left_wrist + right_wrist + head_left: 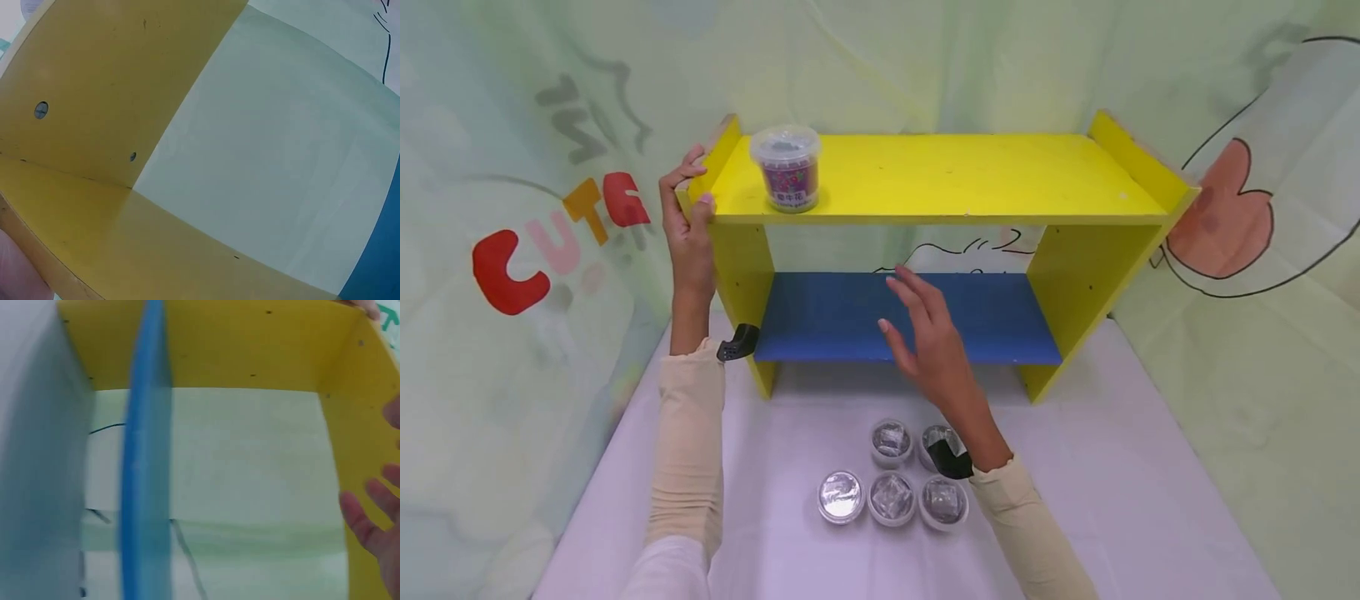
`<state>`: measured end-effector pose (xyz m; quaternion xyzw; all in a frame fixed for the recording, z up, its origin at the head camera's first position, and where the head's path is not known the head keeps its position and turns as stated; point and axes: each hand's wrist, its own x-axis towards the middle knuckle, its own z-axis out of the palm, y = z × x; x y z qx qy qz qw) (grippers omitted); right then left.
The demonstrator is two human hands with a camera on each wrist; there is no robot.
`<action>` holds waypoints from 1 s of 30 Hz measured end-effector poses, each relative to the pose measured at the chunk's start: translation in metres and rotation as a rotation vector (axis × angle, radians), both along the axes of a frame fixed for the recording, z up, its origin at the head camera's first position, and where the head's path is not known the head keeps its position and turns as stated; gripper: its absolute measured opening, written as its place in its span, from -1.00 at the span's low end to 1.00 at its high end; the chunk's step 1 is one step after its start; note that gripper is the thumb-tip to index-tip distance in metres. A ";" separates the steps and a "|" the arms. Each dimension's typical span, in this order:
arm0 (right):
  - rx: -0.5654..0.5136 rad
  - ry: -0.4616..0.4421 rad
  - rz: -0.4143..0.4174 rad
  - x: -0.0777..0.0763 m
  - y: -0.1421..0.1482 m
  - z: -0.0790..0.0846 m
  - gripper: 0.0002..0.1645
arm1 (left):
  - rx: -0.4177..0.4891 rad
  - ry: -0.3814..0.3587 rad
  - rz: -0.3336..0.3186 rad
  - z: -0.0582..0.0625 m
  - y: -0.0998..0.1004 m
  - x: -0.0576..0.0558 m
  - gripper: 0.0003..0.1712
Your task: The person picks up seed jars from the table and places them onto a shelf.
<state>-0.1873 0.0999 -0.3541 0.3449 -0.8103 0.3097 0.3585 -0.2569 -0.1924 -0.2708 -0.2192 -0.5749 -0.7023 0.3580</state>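
A small shelf unit has a yellow top board (955, 179), yellow side panels and a blue lower board (827, 312). My left hand (688, 237) grips the upper front corner of its left side panel (724, 167), thumb at the front edge. Close by on the top board stands an upright, lidded clear tub (790, 171) with a purple label. My right hand (931, 346), fingers spread and holding nothing, is raised in front of the blue board. In the right wrist view its fingers (359, 515) overlap the yellow board.
On the white-covered table (790, 550), several round lidded tubs stand grouped before the shelf, among them a silvery-topped tub (841, 497) at the left. A printed curtain (895, 67) hangs behind and at both sides.
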 end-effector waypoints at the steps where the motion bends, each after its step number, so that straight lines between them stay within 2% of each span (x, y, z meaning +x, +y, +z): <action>1: 0.035 -0.044 0.002 0.002 0.003 -0.006 -0.37 | -0.007 0.002 0.002 -0.002 -0.001 -0.003 -0.71; 5: 0.217 -0.272 0.052 0.013 0.013 -0.028 -0.54 | -0.013 0.012 -0.003 -0.008 -0.006 -0.012 -0.70; 10: 0.423 -0.578 0.135 0.023 0.020 -0.050 -0.59 | -0.016 0.026 -0.008 -0.006 -0.006 -0.013 -0.69; 13: 0.494 -0.713 0.137 0.028 0.022 -0.064 -0.55 | -0.011 0.030 -0.014 -0.004 -0.005 -0.011 -0.70; 17: 0.512 -0.870 0.133 0.036 0.024 -0.078 -0.52 | -0.010 0.035 -0.014 -0.005 -0.005 -0.012 -0.70; 20: 0.506 -0.929 0.139 0.041 0.027 -0.085 -0.50 | -0.011 0.026 -0.006 -0.006 -0.006 -0.012 -0.70; 24: 0.523 -0.932 0.131 0.044 0.029 -0.091 -0.46 | -0.014 0.011 0.008 -0.006 -0.005 -0.009 -0.70; 30: 0.556 -0.943 0.084 0.045 0.031 -0.100 -0.33 | -0.003 0.000 0.006 0.004 0.004 0.007 -0.71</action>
